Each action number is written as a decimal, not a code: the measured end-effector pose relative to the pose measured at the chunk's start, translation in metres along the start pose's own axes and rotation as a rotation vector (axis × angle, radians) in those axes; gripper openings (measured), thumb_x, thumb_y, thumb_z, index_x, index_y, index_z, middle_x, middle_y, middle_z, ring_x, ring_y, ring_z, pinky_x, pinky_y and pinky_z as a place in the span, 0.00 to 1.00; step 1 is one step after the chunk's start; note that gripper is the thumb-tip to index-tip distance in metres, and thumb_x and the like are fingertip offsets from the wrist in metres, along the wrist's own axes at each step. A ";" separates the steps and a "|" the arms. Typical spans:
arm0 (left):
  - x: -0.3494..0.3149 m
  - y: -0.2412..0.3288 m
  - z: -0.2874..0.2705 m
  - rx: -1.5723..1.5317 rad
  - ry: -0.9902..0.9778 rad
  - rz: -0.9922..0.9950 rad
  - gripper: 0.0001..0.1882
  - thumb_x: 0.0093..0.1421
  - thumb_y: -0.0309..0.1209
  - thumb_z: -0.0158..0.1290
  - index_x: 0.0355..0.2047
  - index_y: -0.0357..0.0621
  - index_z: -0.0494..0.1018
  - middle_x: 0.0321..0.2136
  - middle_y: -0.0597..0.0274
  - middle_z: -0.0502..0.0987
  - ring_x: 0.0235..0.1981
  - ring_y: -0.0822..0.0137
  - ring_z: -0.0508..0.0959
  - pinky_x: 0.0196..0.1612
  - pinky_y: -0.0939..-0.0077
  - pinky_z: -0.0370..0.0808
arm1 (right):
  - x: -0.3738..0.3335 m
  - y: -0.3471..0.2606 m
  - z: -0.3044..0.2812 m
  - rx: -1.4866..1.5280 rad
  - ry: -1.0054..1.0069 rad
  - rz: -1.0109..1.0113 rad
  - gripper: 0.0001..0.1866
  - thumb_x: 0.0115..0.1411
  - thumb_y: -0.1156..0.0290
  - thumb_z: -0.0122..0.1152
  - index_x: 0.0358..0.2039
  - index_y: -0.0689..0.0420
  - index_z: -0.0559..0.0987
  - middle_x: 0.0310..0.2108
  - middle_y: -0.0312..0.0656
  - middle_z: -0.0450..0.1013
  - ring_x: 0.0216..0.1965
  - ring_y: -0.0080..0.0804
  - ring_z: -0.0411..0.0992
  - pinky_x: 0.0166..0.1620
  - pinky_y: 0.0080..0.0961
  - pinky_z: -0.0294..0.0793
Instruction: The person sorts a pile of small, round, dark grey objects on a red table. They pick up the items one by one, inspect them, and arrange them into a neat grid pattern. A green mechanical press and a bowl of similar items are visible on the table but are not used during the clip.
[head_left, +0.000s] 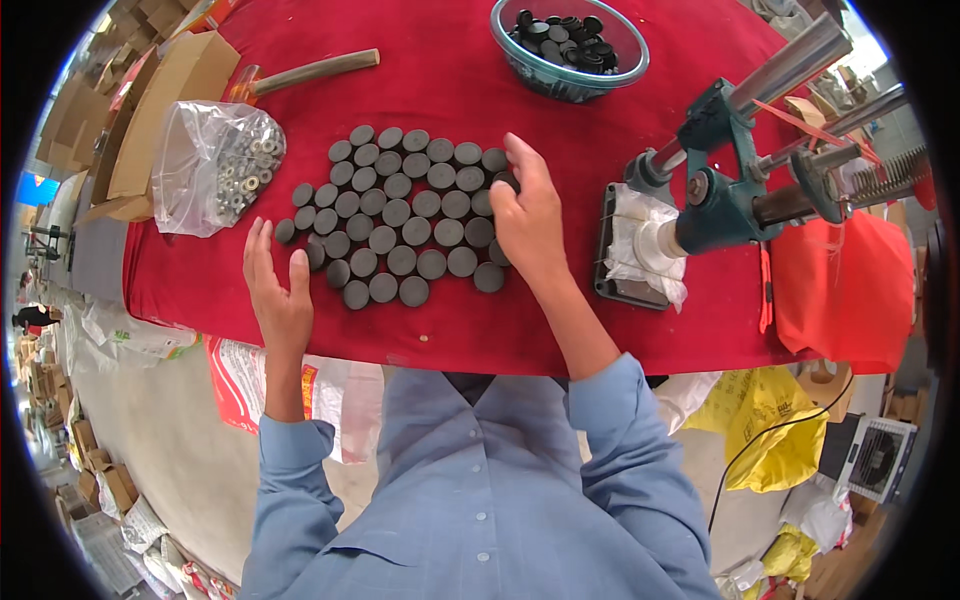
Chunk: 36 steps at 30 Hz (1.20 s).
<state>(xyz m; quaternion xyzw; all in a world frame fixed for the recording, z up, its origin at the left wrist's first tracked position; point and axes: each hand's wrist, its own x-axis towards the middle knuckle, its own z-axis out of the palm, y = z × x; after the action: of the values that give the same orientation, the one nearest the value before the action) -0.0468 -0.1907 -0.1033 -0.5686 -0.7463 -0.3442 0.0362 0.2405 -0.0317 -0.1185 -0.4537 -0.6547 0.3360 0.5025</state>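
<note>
Many round dark grey caps (396,212) lie flat in a loose cluster on the red tablecloth (440,335). At the cluster's left edge my left hand (279,295) is held with fingers stretched and thumb apart, beside the outermost caps. Over on the right edge, my right hand (530,215) has its fingers extended and partly covers a few caps there. Whether its fingertips press on those caps I cannot tell. Neither hand grips anything.
A teal-tinted clear bowl (510,62) of black caps stands at the back. To the right is a green hand press (718,150). On the left are a plastic bag of small metal parts (245,160), a cardboard box (185,95) and a hammer with a wooden handle (318,71).
</note>
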 end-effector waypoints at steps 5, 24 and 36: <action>0.016 -0.019 0.011 0.050 -0.039 0.019 0.30 0.78 0.40 0.53 0.74 0.37 0.66 0.76 0.44 0.64 0.78 0.46 0.62 0.78 0.52 0.60 | 0.016 0.005 0.011 0.163 -0.044 0.075 0.31 0.63 0.80 0.52 0.68 0.70 0.73 0.65 0.62 0.75 0.67 0.54 0.75 0.71 0.45 0.72; 0.036 0.122 0.081 0.281 -0.335 0.574 0.31 0.73 0.50 0.57 0.70 0.46 0.75 0.71 0.61 0.75 0.74 0.56 0.68 0.76 0.41 0.55 | -0.045 -0.004 -0.033 -0.158 -0.052 -0.089 0.25 0.60 0.83 0.62 0.60 0.64 0.78 0.58 0.55 0.76 0.59 0.57 0.75 0.63 0.48 0.76; 0.046 0.140 0.079 0.385 -0.408 0.715 0.31 0.71 0.46 0.58 0.66 0.34 0.76 0.69 0.51 0.76 0.73 0.54 0.71 0.75 0.42 0.57 | -0.047 -0.003 -0.032 -0.142 -0.028 -0.110 0.26 0.60 0.84 0.63 0.60 0.63 0.77 0.57 0.55 0.76 0.57 0.58 0.76 0.61 0.48 0.77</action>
<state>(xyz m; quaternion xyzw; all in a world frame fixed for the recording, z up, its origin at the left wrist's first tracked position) 0.0856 -0.0926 -0.0763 -0.8296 -0.5455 -0.0461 0.1098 0.2743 -0.0767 -0.1234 -0.4470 -0.7078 0.2670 0.4775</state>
